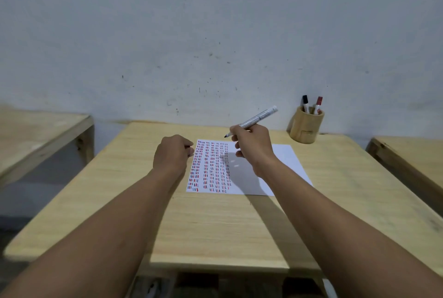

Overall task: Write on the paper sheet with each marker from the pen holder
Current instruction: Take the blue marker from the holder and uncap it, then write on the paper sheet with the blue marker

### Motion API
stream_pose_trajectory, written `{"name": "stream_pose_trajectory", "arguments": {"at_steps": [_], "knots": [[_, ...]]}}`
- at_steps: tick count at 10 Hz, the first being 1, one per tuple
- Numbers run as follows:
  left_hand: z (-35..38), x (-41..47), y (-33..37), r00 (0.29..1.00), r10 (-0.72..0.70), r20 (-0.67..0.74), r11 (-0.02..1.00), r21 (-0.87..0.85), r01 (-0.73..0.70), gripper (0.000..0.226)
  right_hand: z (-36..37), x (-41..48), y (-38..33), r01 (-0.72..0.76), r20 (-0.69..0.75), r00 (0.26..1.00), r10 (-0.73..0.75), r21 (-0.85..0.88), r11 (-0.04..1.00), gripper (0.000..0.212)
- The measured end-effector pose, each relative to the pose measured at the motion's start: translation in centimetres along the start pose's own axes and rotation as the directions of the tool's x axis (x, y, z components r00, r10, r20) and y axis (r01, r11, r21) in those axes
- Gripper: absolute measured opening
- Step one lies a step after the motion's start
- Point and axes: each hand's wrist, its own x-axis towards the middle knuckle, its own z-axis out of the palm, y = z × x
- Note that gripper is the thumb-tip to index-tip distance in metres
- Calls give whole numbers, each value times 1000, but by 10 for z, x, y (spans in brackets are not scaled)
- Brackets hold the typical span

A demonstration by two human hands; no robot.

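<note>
A white paper sheet (287, 165) lies on the wooden table (215, 221), its left half covered with columns of short red and dark dashes. My right hand (254, 146) grips a white uncapped marker (260, 117) with a dark tip, held just above the sheet's far edge. My left hand (171, 153) is a closed fist at the sheet's left edge; whether it holds a cap is hidden. A wooden pen holder (305, 127) stands at the table's far right with a black-capped marker (305, 103) and a red-capped marker (318, 104) in it.
A grey-white wall (215, 34) rises right behind the table. Another wooden table (36, 134) stands to the left and a third one (412, 156) to the right, each separated by a gap.
</note>
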Motion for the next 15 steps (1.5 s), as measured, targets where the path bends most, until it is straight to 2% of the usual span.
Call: {"name": "stream_pose_trajectory", "arguments": {"at_steps": [2, 4, 5, 7, 9, 15], "knots": [[-3, -8, -4, 1000, -7, -9, 999, -35, 7, 41, -1, -6, 6, 35, 1, 999, -35, -105, 994, 15], [-12, -39, -10, 999, 31, -23, 992, 127, -28, 30, -7, -22, 16, 78, 18, 997, -76, -294, 953, 23], [-15, -55, -17, 998, 44, 46, 978, 202, -52, 40, -13, -31, 21, 98, 30, 995, -94, -315, 944, 19], [-17, -63, -26, 962, -8, 274, 879, 460, -124, 52, -19, -46, 40, 115, 70, 993, -96, -365, 924, 14], [-15, -66, -33, 952, 2, 306, 855, 493, -160, 54, -17, -52, 58, 116, 32, 993, -113, -410, 905, 21], [-14, -66, -33, 953, 4, 302, 848, 504, -163, 55, -15, -47, 63, 133, 74, 991, -112, -461, 878, 23]]}}
